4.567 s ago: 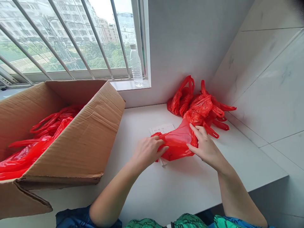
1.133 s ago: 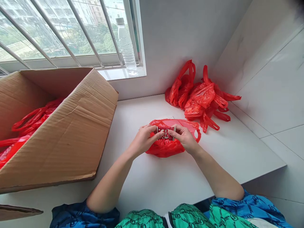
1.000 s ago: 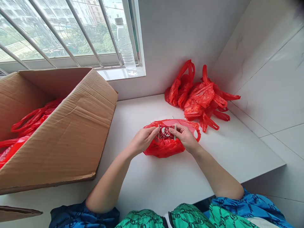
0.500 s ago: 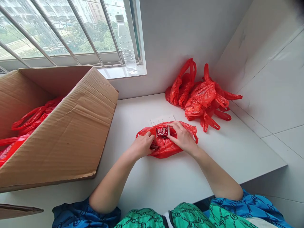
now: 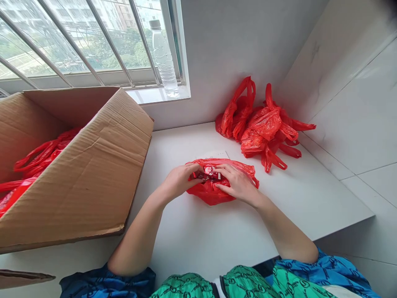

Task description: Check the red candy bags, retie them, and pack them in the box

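Note:
A red plastic bag (image 5: 214, 198) lies on the white table, its mouth spread open between my hands. Inside it are small dark red wrapped packets, one with a red-and-white label (image 5: 211, 171) facing up. My left hand (image 5: 181, 182) reaches in from the left, thumb and fingers closed around a dark red packet (image 5: 202, 176). At the right side of the mouth, my right hand (image 5: 240, 184) rests with thumb and fingers apart, fingertips against the labelled packet. The packets' lower parts are hidden in the bag.
Several tied red bags (image 5: 263, 128) sit piled near the wall at the back right. On the left stands a large cardboard box (image 5: 93, 178) with red bags inside. A water bottle (image 5: 164, 60) stands on the windowsill. White paper (image 5: 217, 155) lies behind the open bag.
My left hand has moved up and slightly right, from the bag's lower left to a packet inside the mouth. The labelled packet has tilted. My right hand has barely shifted.

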Action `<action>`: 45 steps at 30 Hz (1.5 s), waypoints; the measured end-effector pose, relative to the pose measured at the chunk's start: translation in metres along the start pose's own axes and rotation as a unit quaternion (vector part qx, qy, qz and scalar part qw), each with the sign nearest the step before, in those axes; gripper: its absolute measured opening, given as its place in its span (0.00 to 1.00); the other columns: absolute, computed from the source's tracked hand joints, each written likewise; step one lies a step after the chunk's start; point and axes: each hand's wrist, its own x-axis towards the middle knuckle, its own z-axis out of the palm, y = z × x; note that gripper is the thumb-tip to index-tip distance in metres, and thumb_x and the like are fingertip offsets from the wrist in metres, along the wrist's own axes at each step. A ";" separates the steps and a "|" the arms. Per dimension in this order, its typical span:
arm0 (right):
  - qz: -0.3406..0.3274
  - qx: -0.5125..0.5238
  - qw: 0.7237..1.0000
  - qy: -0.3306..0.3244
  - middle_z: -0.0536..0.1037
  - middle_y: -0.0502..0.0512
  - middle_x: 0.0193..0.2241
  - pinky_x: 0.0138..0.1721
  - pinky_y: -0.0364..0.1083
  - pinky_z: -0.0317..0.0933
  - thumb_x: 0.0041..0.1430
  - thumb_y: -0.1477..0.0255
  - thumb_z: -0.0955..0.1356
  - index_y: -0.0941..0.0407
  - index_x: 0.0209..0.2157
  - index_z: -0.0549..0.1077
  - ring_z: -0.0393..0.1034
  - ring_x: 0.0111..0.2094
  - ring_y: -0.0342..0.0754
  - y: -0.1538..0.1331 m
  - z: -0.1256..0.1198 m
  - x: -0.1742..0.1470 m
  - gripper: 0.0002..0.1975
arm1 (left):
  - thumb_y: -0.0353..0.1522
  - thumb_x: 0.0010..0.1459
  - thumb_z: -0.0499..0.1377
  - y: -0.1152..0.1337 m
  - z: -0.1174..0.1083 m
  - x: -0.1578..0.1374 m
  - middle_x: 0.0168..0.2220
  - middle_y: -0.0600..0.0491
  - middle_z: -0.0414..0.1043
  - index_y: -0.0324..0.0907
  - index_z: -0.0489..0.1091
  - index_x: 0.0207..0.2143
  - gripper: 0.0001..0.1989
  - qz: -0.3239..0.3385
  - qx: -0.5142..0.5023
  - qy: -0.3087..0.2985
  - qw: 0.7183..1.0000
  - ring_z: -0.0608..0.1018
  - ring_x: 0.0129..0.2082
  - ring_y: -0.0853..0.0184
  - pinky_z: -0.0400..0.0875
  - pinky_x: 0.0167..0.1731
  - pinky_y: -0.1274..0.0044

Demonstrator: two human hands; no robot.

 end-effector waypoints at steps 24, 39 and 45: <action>-0.035 -0.024 0.916 0.398 0.82 0.54 0.38 0.32 0.50 0.71 0.61 0.73 0.70 0.49 0.40 0.77 0.77 0.38 0.52 -0.005 -0.060 -0.034 0.07 | 0.45 0.59 0.58 0.015 -0.015 -0.029 0.35 0.48 0.75 0.44 0.67 0.46 0.19 -0.255 0.216 0.000 0.942 0.76 0.31 0.60 0.59 0.24 0.76; 0.201 -0.101 0.914 0.338 0.77 0.60 0.48 0.23 0.49 0.67 0.50 0.54 0.74 0.49 0.47 0.76 0.76 0.37 0.56 0.016 -0.105 -0.113 0.24 | 0.41 0.63 0.57 0.045 -0.039 -0.040 0.33 0.54 0.73 0.43 0.69 0.29 0.13 -0.048 -0.090 0.222 0.970 0.74 0.29 0.71 0.67 0.26 0.80; 0.273 -0.053 0.949 0.148 0.81 0.51 0.30 0.18 0.46 0.62 0.55 0.54 0.72 0.47 0.38 0.78 0.72 0.21 0.49 0.022 -0.118 -0.121 0.14 | 0.39 0.60 0.62 0.046 -0.045 -0.046 0.48 0.48 0.71 0.41 0.74 0.32 0.10 0.010 -0.283 0.315 0.906 0.76 0.47 0.62 0.75 0.37 0.76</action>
